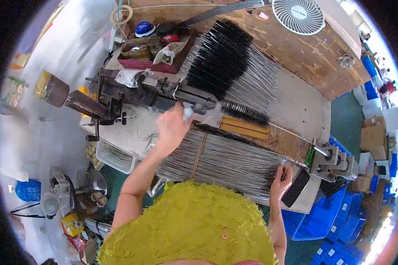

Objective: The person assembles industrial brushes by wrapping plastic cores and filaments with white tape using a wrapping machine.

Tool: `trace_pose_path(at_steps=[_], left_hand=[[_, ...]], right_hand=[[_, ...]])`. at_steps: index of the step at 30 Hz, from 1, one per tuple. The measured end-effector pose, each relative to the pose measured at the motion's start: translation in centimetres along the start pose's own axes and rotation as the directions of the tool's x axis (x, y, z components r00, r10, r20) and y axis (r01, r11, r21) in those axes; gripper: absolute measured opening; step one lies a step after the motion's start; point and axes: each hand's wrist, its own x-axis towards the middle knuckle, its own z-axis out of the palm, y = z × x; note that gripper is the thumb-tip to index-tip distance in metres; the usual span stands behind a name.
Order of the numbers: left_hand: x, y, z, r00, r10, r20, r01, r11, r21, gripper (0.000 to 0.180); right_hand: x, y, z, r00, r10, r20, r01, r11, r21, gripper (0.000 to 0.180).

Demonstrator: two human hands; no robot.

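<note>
Wires (221,161) fill the bench edge; hands, left (172,126) and right (281,179), flank them.

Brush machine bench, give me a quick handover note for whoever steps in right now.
Left hand: on the grey machine, gripping a small pale part at its clamp.
Right hand: pinching the end of the bare wire bundle near the right fixture.
Done: finished black brushes piled behind the machine; one brush lies by the clamp.
Left: the large tied bundle of bare wires.
</note>
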Motion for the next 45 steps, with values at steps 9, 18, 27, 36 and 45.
trace_pose_path(at_steps=[9, 18, 27, 36, 45], left_hand=[[0.0, 0.3, 0.8, 0.798, -0.087, 0.596, 0.588, -0.104, -0.802, 0.021], [-2.8, 7.1, -7.4, 0.765, 0.644, -0.017, -0.363, 0.409, -0.837, 0.069], [-3.9, -3.3, -7.1, 0.973, 0.104, 0.207, 0.171, 0.281, -0.944, 0.036], [-3.9, -4.2, -6.8, 0.997, -0.072, 0.035, 0.061, 0.405, -0.912, 0.016], [2.8, 4.5, -5.7, 0.767, 0.535, -0.354, -0.641, 0.668, -0.378, 0.021]], right_hand=[[3.8, -3.6, -1.2, 0.913, 0.375, -0.159, -0.211, 0.768, 0.604, 0.022], [12.2, -21.3, -9.6, 0.928, -0.177, -0.328, 0.370, 0.546, 0.752, 0.015], [13.2, -7.9, 4.4, 0.508, -0.652, 0.563, 0.861, 0.368, -0.350, 0.032], [17.7, -11.3, 17.9, 0.617, -0.582, 0.530, 0.780, 0.539, -0.316, 0.014], [15.5, -11.5, 15.8, 0.734, -0.601, 0.316, 0.661, 0.739, -0.131, 0.019]])
